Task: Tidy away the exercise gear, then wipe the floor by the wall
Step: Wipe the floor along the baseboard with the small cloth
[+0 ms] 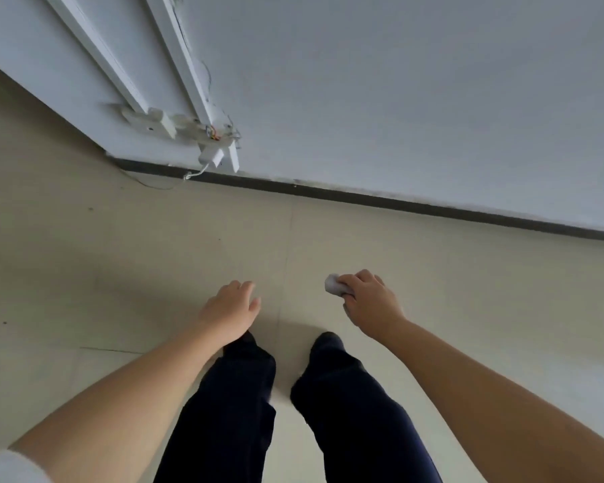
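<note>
While my right hand (370, 301) pinches the small crumpled grey-white cloth (333, 284) and my left hand (232, 308) hangs loose, holding nothing, I should crouch and wipe the beige tiled floor (433, 273) along the dark skirting strip (398, 202).

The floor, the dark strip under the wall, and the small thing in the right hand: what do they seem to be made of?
The floor looks like beige tile with a smooth, dull finish; thin straight joint lines cross it. The dark strip is a matt skirting; whether paint, tile or plastic, I cannot tell. The pale wad pinched in the right hand looks soft and crumpled, probably cloth or tissue.
</note>
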`<state>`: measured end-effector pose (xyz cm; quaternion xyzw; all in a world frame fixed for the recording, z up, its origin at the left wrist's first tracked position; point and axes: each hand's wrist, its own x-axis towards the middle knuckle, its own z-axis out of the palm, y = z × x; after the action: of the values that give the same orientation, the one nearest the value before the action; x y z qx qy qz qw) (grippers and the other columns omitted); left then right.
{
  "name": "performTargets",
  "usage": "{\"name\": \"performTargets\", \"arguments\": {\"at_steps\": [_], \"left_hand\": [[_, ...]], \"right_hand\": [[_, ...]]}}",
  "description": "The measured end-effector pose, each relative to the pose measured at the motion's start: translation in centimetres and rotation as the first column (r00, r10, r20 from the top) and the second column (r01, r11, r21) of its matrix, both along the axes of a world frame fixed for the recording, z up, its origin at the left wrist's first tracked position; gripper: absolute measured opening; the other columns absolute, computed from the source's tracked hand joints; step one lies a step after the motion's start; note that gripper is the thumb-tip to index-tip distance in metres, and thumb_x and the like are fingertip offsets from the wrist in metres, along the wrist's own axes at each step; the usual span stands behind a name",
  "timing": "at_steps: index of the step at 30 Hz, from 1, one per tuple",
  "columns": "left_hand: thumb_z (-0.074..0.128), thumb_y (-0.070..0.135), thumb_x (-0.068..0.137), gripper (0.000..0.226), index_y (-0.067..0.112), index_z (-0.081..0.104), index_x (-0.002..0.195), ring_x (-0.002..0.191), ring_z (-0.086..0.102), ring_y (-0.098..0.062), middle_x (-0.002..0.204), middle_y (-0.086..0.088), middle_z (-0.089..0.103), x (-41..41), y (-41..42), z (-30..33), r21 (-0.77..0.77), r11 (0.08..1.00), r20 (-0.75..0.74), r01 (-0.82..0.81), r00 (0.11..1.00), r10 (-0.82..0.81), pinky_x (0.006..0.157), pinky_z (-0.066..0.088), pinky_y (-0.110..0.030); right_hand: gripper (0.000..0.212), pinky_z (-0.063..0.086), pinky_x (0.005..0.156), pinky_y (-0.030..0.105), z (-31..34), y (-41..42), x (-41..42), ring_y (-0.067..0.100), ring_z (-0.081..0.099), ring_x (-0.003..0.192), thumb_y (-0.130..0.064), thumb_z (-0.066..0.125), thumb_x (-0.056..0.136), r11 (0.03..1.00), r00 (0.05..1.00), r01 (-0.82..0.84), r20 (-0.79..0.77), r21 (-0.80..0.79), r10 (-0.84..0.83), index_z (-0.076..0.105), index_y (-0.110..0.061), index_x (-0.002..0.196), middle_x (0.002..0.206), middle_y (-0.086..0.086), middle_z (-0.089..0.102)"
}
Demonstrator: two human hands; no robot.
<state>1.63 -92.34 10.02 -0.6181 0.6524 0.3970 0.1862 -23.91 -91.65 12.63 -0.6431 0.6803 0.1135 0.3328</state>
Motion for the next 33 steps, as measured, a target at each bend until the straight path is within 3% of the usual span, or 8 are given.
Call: {"name": "performTargets", "arguments": {"at_steps": [5,9,15,19,22,27,30,33], "left_hand": [[0.03,0.035,0.101,0.047,0.017,0.029,0.145,0.128,0.04,-0.024,0.14,-0.007,0.04,-1.3,-2.6,-19.2,0.038,0.995,0.014,-0.089,0.996,0.089,0.1,0.039,-0.039],[0.036,0.035,0.099,0.052,0.019,0.025,0.147,0.134,0.033,-0.027,0.148,-0.008,0.03,-0.3,-6.4,-32.1,0.073,0.992,-0.024,0.101,0.995,-0.099,0.106,0.034,-0.04],[0.042,0.028,0.097,0.057,0.015,0.022,0.149,0.14,0.027,-0.027,0.155,-0.012,0.022,2.7,-9.2,-43.5,-0.343,0.922,0.131,0.18,0.981,-0.143,0.11,0.026,-0.041],[0.064,0.032,0.075,0.064,0.009,0.048,0.133,0.122,0.053,-0.034,0.136,-0.02,0.051,6.2,-5.4,-48.1,-0.403,0.899,0.101,0.173,0.984,-0.145,0.086,0.049,-0.06],[0.038,0.04,0.08,0.061,0.013,0.042,0.135,0.13,0.036,-0.027,0.141,-0.016,0.048,7.1,-3.3,-48.5,-0.36,0.924,0.119,0.127,0.989,-0.089,0.089,0.045,-0.06],[0.035,0.039,0.085,0.06,0.019,0.033,0.142,0.136,0.026,-0.024,0.15,-0.01,0.036,7.8,-2.5,-50.4,-0.438,0.885,0.116,0.157,0.986,-0.118,0.105,0.03,-0.052],[0.036,0.039,0.087,0.059,0.018,0.034,0.143,0.138,0.026,-0.024,0.151,-0.011,0.034,7.8,-2.3,-50.9,-0.491,0.862,0.081,0.125,0.992,-0.098,0.107,0.02,-0.049],[0.034,0.039,0.089,0.06,0.019,0.03,0.145,0.139,0.024,-0.023,0.153,-0.01,0.031,7.7,-2.3,-50.9,-0.486,0.865,0.093,0.125,0.991,-0.091,0.108,0.018,-0.048]], "right_hand": [[0.038,0.042,0.084,0.03,-20.1,-6.3,0.9,0.023,0.043,0.118,-0.018,0.04,0.096,0.997,0.997,-0.077,-0.025,-0.03,0.076,0.047,-0.023,0.133,0.128,0.003,0.047],[0.039,0.04,0.08,0.031,-33.9,-10.5,3.6,0.024,0.044,0.114,-0.016,0.04,0.095,0.983,0.986,-0.166,-0.036,-0.08,0.164,0.047,-0.024,0.132,0.125,0.004,0.048],[0.044,0.032,0.097,0.032,-47.7,-13.9,9.0,0.025,0.042,0.12,-0.011,0.042,0.094,0.928,0.972,-0.233,-0.031,-0.292,0.234,0.046,-0.026,0.135,0.137,-0.001,0.046],[0.058,0.007,0.12,0.043,-50.6,-7.9,10.6,0.017,-0.009,0.146,-0.028,0.031,0.101,0.913,0.932,-0.359,-0.021,-0.191,0.362,0.007,-0.019,0.153,0.16,-0.004,-0.002],[0.064,0.02,0.114,0.05,-50.4,-0.3,9.9,0.021,0.01,0.146,-0.043,0.032,0.094,0.774,0.789,-0.611,-0.046,-0.164,0.613,0.021,-0.015,0.151,0.16,0.003,0.009],[0.064,0.011,0.114,0.043,-52.1,-0.8,6.6,0.02,0.014,0.146,-0.052,0.034,0.092,0.346,0.356,-0.928,-0.058,-0.134,0.933,0.026,-0.023,0.149,0.157,-0.002,0.021],[0.063,0.019,0.115,0.043,-52.7,-10.2,6.7,0.019,0.003,0.147,-0.048,0.023,0.097,0.52,0.552,-0.828,-0.138,-0.209,0.823,0.009,-0.02,0.152,0.156,0.006,0.023],[0.065,0.007,0.12,0.044,-51.0,-19.6,7.2,0.016,-0.017,0.145,-0.051,0.016,0.099,0.719,0.73,-0.683,-0.154,-0.125,0.666,-0.012,-0.022,0.15,0.157,0.0,-0.018]]}}
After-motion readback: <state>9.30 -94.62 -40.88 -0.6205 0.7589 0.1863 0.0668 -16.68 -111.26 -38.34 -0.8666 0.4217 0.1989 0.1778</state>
